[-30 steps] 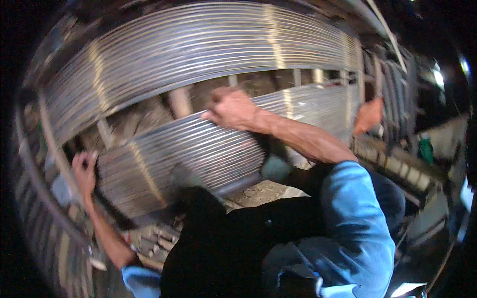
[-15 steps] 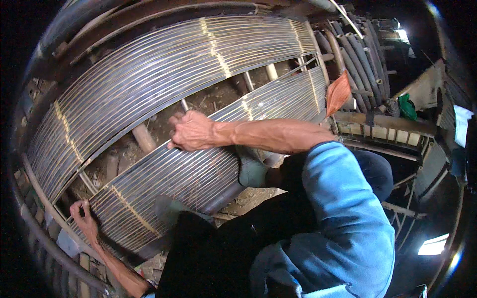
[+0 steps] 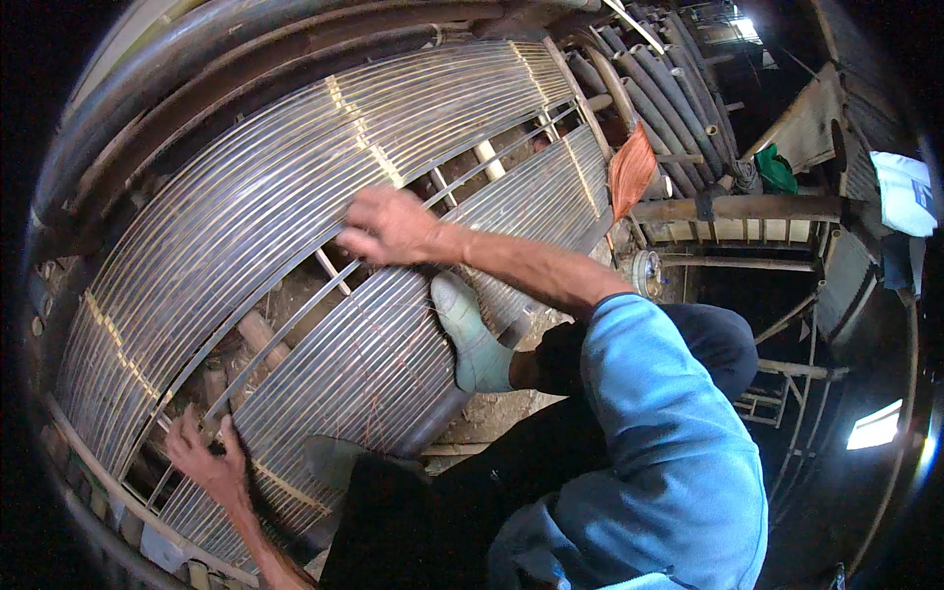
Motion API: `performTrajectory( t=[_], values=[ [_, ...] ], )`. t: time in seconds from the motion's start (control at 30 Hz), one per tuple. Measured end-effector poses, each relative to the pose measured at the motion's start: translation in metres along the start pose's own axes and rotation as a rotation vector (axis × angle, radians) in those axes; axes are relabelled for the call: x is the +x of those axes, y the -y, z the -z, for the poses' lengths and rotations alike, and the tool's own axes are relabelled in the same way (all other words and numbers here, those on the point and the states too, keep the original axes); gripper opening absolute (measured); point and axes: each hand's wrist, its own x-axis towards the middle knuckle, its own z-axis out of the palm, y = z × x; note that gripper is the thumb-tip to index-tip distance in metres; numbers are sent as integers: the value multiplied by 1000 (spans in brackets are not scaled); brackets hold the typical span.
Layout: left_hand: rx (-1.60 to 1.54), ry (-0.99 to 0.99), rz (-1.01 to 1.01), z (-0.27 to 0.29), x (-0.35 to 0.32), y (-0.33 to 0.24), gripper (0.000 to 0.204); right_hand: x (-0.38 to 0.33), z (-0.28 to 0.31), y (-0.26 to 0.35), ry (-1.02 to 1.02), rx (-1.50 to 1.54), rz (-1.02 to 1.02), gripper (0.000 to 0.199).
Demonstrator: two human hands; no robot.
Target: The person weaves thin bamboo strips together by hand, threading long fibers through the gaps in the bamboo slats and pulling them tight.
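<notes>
Two wide panels of thin bamboo strips lie before me, an upper panel (image 3: 246, 206) and a lower panel (image 3: 364, 364), with a gap between them. A single loose strip (image 3: 285, 329) runs along that gap. My right hand (image 3: 388, 228) is closed on the strips at the upper panel's lower edge. My left hand (image 3: 202, 450) grips the near end of the strip work at the lower left. My feet, in pale green footwear (image 3: 472, 339), rest on the lower panel.
Thick bamboo poles (image 3: 678, 93) and a timber rail (image 3: 737, 208) stand at the back right. An orange bundle (image 3: 629, 169) hangs by the panel's end. Green cloth (image 3: 777, 169) and a white cloth (image 3: 905, 192) lie at the right. Cross slats (image 3: 258, 329) show in the gap.
My view has swung, so the panels now curve further left. My right hand slid along the gap toward the upper panel's edge. My left hand dropped lower along the strips.
</notes>
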Motion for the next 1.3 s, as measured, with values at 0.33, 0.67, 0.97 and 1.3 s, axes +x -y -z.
performTrajectory(
  t=[0.33, 0.67, 0.97, 1.3],
  values=[
    [-331, 167, 23, -38, 29, -41, 28, -55, 39, -75, 309, -282, -270, 55],
    [-411, 225, 19, -19, 21, -45, 30, -69, 47, -35, 524, -190, -686, 69],
    [-448, 63, -37, -22, 34, -71, 17, -40, 34, -42, 232, -259, -318, 65],
    [-418, -169, 260, 9, 21, -15, 27, 43, -26, 107, 211, 88, 119, 24]
  ],
)
